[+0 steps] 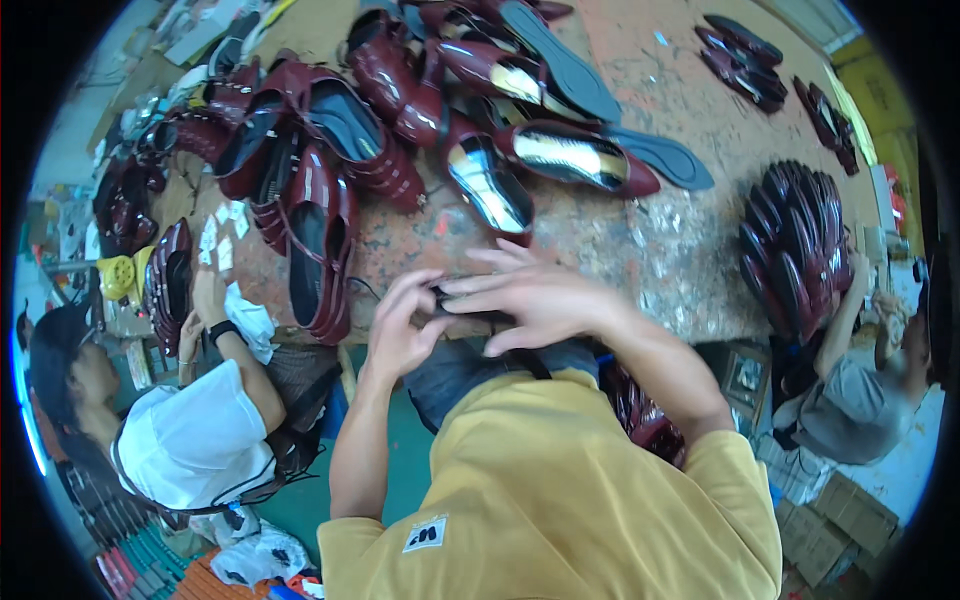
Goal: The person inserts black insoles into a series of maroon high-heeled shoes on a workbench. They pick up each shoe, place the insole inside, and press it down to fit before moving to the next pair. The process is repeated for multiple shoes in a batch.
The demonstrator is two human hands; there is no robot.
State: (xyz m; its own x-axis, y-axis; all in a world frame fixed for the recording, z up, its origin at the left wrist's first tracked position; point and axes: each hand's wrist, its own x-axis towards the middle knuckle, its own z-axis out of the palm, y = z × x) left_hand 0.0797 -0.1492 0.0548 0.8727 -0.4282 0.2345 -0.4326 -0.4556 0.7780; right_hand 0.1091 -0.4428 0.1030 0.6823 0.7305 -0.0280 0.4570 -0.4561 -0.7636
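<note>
In front of my waist, at the table's near edge, my left hand has its fingers bent in a pinch around something small and dark, too blurred to name. My right hand reaches across to it from the right, fingers stretched and apart, tips beside the left fingertips. Beyond them lies a dark red patent shoe with a shiny metallic inside. Another such shoe lies behind it on the right, touching a dark blue-grey insole. Left of my hands, a strappy dark red shoe points its toe toward me.
More dark red shoes are heaped on the worn table, with another insole on top. A stacked bundle of shoes stands at right. Co-workers sit on both sides, one in a white shirt, one in grey.
</note>
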